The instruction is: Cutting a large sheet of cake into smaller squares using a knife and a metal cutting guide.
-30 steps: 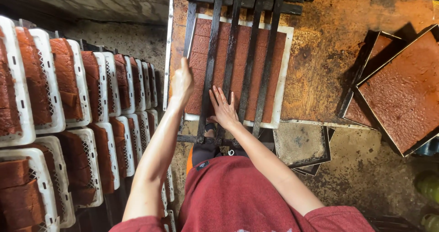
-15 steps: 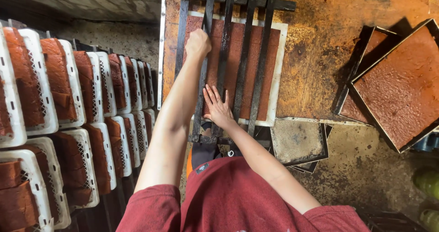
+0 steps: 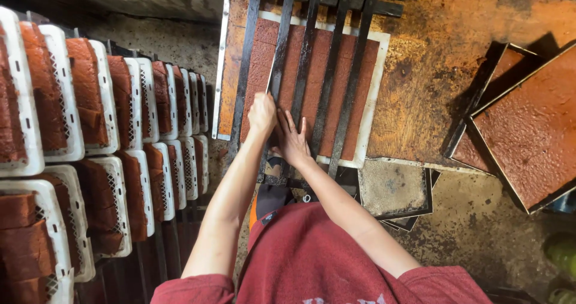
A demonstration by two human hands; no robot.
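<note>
Leftward first, at nine o'clock: rows of white perforated trays [image 3: 72,106] standing on edge, each packed with reddish-brown slabs [image 3: 45,85], running back toward ten o'clock and down to seven o'clock. Near the middle, at about twelve o'clock, a white-rimmed tray [image 3: 377,94] lying flat on a rust-stained worktop [image 3: 432,70], filled with a reddish-brown sheet [image 3: 324,82]. Over that sheet, a black metal guide frame [image 3: 309,52] of long parallel bars running from six toward twelve o'clock, with strips of the sheet showing between the bars. Left hand [image 3: 263,113] curled tight around a thin blade [image 3: 271,79] set in the gap between two bars, fingers pressed together on the grip, blade pointing toward twelve o'clock. Just beside it, at three o'clock of the left hand and touching it at the thumb side, right hand [image 3: 293,139] lying flat with fingers spread loosely, pressing down on the bars and the sheet, holding nothing. Below, at six o'clock, both bare forearms reaching up from a red shirt [image 3: 312,262]. Further right, at four o'clock of the hands, a small dark empty pan [image 3: 393,187] resting on the lower edge of the worktop. Far right, at three o'clock, two dark-rimmed square pans [image 3: 528,124] of the same reddish-brown paste, overlapping, tilted against the worktop edge.
</note>
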